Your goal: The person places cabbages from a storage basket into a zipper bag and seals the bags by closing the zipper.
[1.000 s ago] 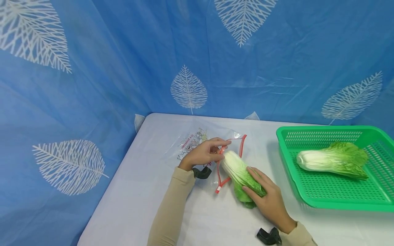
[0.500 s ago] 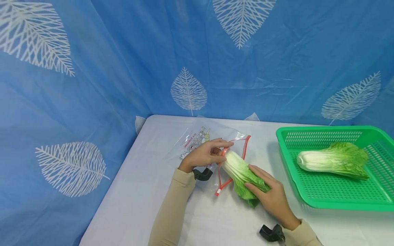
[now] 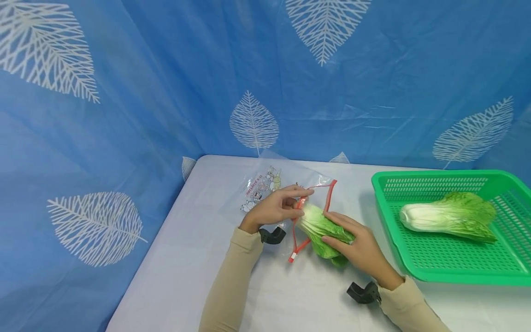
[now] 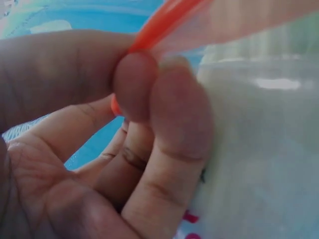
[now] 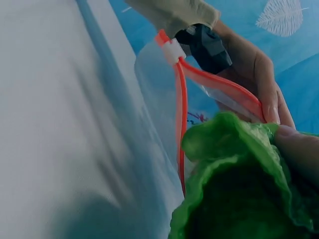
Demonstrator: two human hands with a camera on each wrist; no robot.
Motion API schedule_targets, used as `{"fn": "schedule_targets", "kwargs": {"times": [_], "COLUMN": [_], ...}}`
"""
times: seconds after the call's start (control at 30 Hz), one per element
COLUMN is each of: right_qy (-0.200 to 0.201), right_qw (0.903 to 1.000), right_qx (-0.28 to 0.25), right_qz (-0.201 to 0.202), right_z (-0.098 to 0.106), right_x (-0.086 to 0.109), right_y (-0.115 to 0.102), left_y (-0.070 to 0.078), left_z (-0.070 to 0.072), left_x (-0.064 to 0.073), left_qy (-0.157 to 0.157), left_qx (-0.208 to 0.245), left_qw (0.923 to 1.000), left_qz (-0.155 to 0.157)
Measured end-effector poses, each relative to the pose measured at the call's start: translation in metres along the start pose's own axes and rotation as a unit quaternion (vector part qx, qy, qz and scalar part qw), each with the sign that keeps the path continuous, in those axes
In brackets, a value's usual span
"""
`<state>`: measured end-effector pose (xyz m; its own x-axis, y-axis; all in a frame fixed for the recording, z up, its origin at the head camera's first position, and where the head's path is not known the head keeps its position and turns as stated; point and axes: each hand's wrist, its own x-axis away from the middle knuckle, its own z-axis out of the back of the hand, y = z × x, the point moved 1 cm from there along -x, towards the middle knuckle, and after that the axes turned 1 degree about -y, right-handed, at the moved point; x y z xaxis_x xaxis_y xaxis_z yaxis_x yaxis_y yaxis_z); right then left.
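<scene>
Head view has the cabbage (image 3: 317,227) gripped by its leaves in my right hand (image 3: 360,245), its pale end in the mouth of the clear bag (image 3: 286,169). Just beside that end, my left hand (image 3: 274,207) pinches the red rim (image 4: 172,21); right of my right hand, a green basket (image 3: 469,276) holds another cabbage (image 3: 445,217).

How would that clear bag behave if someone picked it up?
The clear bag is probably floppy: its red mouth bends where the left hand pinches it. Its thin film suggests little weight of its own, and its shine may mean it's slippery.
</scene>
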<state>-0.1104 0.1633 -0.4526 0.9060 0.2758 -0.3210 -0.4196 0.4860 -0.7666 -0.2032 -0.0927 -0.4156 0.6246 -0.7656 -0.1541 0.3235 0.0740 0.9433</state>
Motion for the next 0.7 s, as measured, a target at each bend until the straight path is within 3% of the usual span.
{"fn": "schedule_targets", "kwargs": {"times": [0.33, 0.5, 0.7], "right_qy": [-0.016, -0.021, -0.006], "right_qw": [0.9993, 0.9982, 0.9961], "right_qx": [-0.027, -0.053, -0.074], "right_qz": [0.021, -0.019, -0.047], "right_z": [-0.004, -0.009, -0.019], "right_x": [-0.015, -0.017, -0.025], "right_y": [0.007, 0.009, 0.007], "left_y": [-0.001, -0.001, -0.004], "left_z": [-0.003, -0.004, -0.003], "left_x": [-0.003, -0.004, -0.004], "left_qy": [-0.021, -0.016, -0.004], "left_qx": [0.014, 0.015, 0.037], "left_qw": [0.9996, 0.9997, 0.9984], "left_qz": [-0.012, -0.011, -0.044]}}
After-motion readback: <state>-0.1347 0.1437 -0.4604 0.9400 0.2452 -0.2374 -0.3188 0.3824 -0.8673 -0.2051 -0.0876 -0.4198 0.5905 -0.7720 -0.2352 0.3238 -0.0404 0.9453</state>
